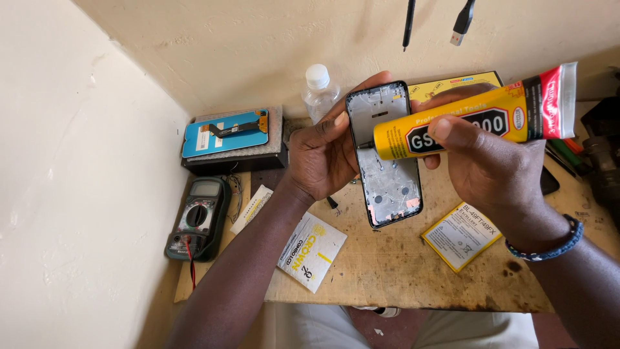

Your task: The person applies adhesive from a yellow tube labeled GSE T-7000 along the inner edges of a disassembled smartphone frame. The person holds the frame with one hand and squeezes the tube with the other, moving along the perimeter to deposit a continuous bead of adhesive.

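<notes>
Yellow glue tube [475,123] in right hand [491,165], nozzle at phone frame [387,174] in left hand [320,155].

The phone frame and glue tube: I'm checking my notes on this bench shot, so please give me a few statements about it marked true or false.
1. The left hand holds the phone frame above the wooden table. True.
2. The right hand holds a blue glue tube. False: the glue tube is yellow with a red and black end.
3. The tube's nozzle points at the frame's left edge. True.
4. The multimeter lies on the right side of the table. False: it sits at the left edge, near the wall.
5. A clear plastic bottle with a white cap stands behind the frame. True.
6. The yellow-edged battery is fitted in the frame. False: it lies on the table.
</notes>
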